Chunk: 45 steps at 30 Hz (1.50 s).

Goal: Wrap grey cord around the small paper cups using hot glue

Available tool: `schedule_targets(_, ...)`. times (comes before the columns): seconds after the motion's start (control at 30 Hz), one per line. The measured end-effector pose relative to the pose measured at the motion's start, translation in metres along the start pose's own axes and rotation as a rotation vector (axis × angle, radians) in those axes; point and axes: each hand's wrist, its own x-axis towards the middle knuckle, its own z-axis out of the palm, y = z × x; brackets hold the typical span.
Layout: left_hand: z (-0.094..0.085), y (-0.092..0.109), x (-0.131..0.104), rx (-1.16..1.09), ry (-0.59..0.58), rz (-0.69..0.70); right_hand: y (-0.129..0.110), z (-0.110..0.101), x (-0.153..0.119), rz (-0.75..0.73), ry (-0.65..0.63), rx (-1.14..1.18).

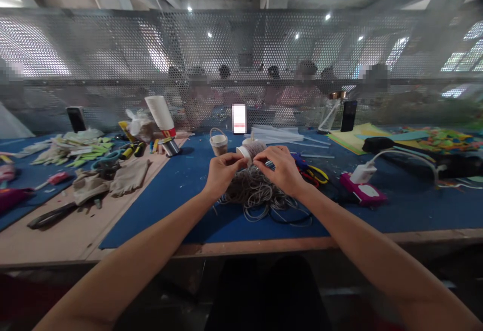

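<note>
A small white paper cup lies tipped on its side between my hands, its wall wound with greyish cord. My left hand is closed in a pinch at the cup's rim. From the other side, my right hand has its fingers bent and drawn together by the cup. Something shiny and metallic shows under the right fingers, too small to name. Below both hands spreads a loose tangle of grey cord. Behind the left hand stands another cord-wrapped cup with a loop handle.
Yellow-handled scissors and a pink box with a white charger lie right. A leaning stack of paper cups and work gloves are left. A lit phone stands ahead, before a perforated metal screen.
</note>
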Motion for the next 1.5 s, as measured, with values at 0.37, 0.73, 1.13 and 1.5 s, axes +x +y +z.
schedule_targets(0.37, 0.0018, 0.0031, -0.0035, 0.079, -0.040, 0.046, 0.0004, -0.0019, 0.0004, 0.045, 0.016, 0.027)
schedule_targets(0.73, 0.0021, 0.0020, -0.0056, 0.079, -0.073, 0.028, 0.0038, -0.0005, 0.0009, 0.048, 0.035, 0.020)
schedule_targets(1.13, 0.0025, 0.0027, -0.0065, 0.065, -0.121, 0.022, 0.0036, -0.0002, 0.0006, 0.073, 0.056, 0.020)
schedule_targets(1.5, 0.0022, 0.0007, -0.0064, 0.094, -0.142, 0.040, 0.0036, -0.0009, 0.0002, 0.121, 0.057, 0.039)
